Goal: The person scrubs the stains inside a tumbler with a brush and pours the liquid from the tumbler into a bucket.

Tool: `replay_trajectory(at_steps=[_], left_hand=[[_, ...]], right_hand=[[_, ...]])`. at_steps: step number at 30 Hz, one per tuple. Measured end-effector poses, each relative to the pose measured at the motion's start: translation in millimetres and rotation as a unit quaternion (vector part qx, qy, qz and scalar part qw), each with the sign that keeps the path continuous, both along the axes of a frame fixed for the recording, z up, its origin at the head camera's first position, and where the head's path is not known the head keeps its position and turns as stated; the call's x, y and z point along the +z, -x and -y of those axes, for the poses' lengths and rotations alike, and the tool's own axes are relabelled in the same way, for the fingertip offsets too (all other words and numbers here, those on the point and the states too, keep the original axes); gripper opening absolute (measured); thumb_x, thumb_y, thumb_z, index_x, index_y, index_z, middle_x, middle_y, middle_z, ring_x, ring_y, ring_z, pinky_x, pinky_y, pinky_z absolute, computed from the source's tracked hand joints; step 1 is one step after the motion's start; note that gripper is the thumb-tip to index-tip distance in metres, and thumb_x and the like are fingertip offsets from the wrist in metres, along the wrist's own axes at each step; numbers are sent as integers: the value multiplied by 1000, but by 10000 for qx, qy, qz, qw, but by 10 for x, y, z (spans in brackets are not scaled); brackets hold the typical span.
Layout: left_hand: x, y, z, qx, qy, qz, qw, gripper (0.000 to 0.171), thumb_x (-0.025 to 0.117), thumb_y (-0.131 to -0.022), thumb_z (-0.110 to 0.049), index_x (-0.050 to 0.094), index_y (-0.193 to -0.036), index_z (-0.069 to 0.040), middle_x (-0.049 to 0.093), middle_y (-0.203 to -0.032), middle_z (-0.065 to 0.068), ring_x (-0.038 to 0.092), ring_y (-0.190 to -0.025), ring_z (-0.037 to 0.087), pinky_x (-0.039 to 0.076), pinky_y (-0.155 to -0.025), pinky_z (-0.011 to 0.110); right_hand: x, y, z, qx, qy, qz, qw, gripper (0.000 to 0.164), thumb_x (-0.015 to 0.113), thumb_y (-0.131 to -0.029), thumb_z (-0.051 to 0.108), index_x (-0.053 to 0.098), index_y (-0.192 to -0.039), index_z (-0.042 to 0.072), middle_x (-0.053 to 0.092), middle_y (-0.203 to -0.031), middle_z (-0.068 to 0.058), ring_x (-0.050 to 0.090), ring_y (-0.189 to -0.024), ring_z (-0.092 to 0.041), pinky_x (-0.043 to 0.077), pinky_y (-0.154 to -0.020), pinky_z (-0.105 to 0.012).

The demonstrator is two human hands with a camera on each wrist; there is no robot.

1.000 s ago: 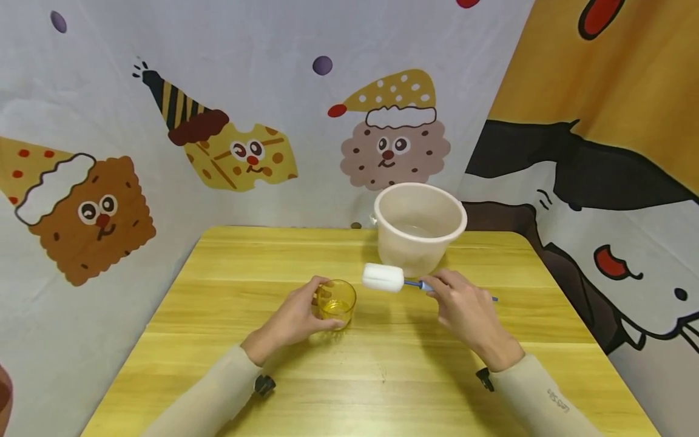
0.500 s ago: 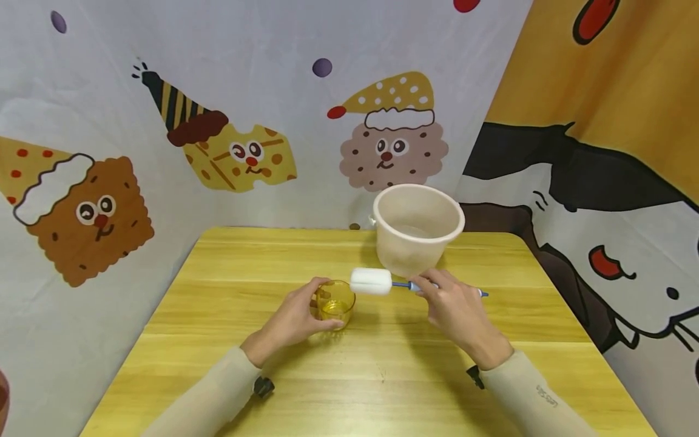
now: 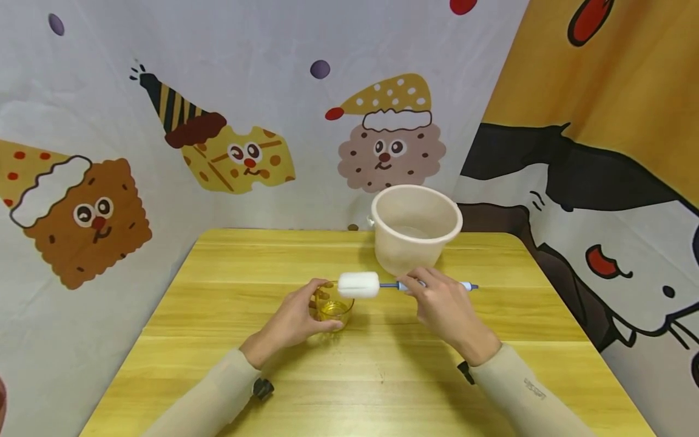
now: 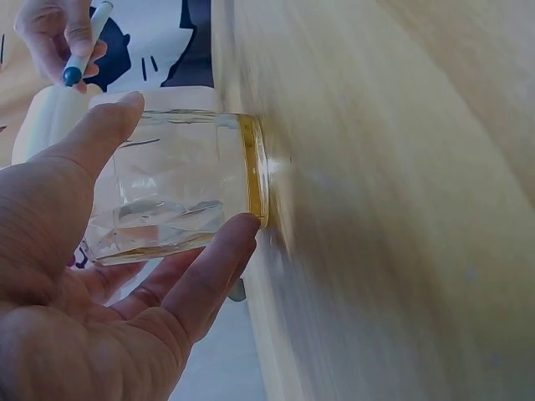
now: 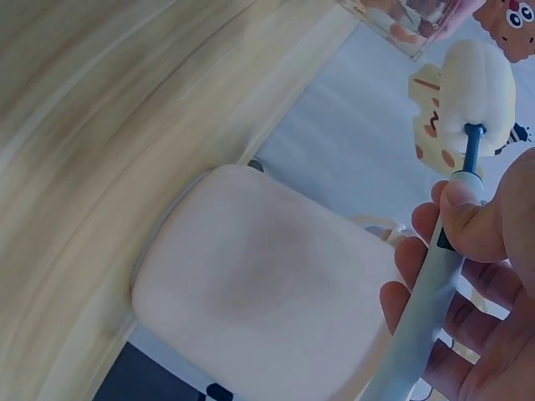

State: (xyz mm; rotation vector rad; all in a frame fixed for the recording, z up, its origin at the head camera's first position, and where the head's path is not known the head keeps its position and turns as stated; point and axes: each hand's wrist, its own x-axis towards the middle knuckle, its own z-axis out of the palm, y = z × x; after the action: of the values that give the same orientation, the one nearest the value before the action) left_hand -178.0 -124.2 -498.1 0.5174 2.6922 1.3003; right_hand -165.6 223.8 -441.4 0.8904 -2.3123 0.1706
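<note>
My left hand grips a clear amber glass cup, thumb on the near side and fingers round the far side. In the left wrist view the cup is upright, its base close to the table; I cannot tell whether they touch. My right hand holds a sponge cup brush by its white and blue handle. The brush's white sponge head points left, level with the cup's rim and partly covering it in the head view. In the right wrist view, fingers and thumb wrap the brush handle.
A cream plastic bucket stands on the wooden table, behind my right hand. Cloth curtains with cartoon prints hang behind the table and on both sides. Dark wrist straps show at the sleeves.
My right hand has moved left with the brush, bringing the sponge head from beside the cup to over its rim. The left hand and cup have stayed nearly still.
</note>
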Motion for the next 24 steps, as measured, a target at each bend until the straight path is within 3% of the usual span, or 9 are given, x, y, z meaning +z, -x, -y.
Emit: replay_trajectory(at_steps=[17, 24], left_hand=[[5, -8, -3, 83, 90, 24, 9999, 95, 107, -86, -45, 59, -163, -15, 78, -140, 14, 81, -119, 30, 72, -96, 45], [5, 4, -3, 72, 118, 26, 9999, 97, 106, -87, -45, 58, -164, -13, 78, -142, 14, 80, -121, 29, 72, -97, 45]], right_hand=[[12, 44, 197, 72, -270, 12, 9996, 62, 72, -73, -26, 89, -122, 9, 84, -112, -7, 81, -98, -29, 72, -78, -41], [40, 60, 272, 69, -530, -188, 9984, 52, 77, -81, -20, 88, -122, 10, 83, -113, -6, 79, -101, -29, 70, -85, -45]])
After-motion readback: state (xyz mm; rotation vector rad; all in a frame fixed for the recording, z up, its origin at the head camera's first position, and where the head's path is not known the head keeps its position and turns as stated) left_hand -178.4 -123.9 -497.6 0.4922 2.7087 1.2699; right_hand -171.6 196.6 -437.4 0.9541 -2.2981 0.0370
